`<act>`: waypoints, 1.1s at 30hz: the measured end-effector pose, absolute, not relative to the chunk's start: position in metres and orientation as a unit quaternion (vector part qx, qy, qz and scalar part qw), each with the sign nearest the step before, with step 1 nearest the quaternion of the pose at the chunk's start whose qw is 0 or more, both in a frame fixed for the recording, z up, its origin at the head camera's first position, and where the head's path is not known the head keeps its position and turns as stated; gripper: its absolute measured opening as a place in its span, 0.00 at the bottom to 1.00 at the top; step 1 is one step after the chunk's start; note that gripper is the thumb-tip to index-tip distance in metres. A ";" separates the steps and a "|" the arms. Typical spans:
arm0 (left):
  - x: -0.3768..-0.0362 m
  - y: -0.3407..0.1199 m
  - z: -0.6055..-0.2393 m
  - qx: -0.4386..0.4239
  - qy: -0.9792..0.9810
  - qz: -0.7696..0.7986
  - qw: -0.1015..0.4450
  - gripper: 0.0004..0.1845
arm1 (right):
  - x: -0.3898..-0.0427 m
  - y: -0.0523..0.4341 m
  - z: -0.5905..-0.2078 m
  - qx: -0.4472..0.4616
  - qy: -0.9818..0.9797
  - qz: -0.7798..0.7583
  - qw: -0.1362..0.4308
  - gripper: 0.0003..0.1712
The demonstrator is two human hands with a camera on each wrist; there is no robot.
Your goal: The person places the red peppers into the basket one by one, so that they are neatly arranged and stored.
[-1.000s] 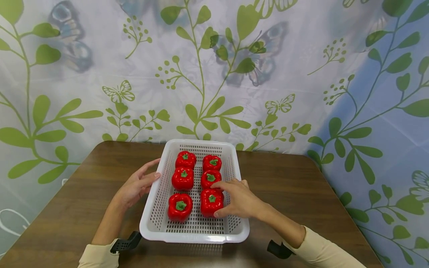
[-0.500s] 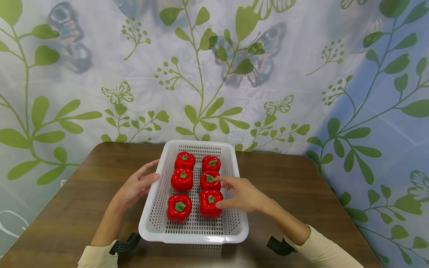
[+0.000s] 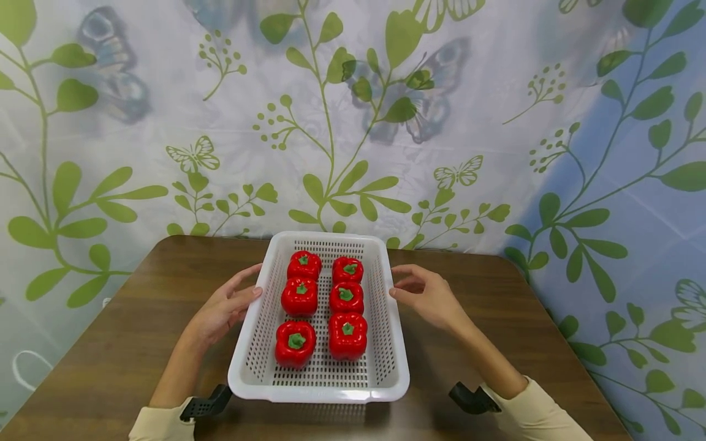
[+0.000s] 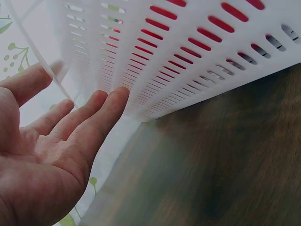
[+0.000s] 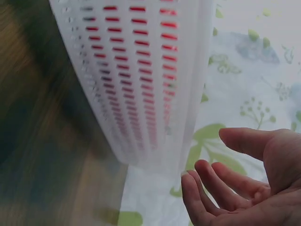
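A white perforated plastic basket (image 3: 318, 392) on the table holds several red bell peppers (image 3: 295, 343) with green stems, in two columns. At its left side is my left hand (image 3: 220, 309), thumb at the rim and fairly straight fingers against the outer wall. The left wrist view shows those fingertips (image 4: 123, 92) right at the slotted wall. My right hand (image 3: 432, 300) is beside the right rim, thumb and fingers spread apart with nothing between them. In the right wrist view its loosely bent fingers (image 5: 225, 188) are near the basket's outer wall (image 5: 188, 94).
A brown wooden table (image 3: 469, 349) bears the basket. Behind it hangs a cloth backdrop (image 3: 342, 122) printed with leaves and butterflies. Black mounts (image 3: 206, 404) sit at both wrists by cream sleeves (image 3: 162, 424).
My right hand has left the right column of peppers, moving right and out over the rim to the basket's outer side. Left hand, basket and peppers stay in place.
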State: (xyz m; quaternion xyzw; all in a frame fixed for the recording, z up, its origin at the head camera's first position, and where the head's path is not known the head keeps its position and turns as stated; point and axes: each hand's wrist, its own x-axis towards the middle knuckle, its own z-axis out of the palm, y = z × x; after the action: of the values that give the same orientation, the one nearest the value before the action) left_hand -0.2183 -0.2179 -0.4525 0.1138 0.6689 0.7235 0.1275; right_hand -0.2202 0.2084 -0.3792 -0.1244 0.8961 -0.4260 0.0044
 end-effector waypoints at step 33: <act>-0.229 -0.237 -0.424 0.088 0.779 0.604 0.144 0.37 | -0.240 0.255 -0.403 -0.057 0.928 -0.361 -0.069 0.23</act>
State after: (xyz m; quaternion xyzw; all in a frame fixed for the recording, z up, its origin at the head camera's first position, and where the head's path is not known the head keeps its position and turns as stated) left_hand -0.2291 -0.2365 -0.4242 0.0882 0.7792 0.6036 0.1438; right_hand -0.2398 0.2555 -0.4030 -0.0566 0.9282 -0.3613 -0.0688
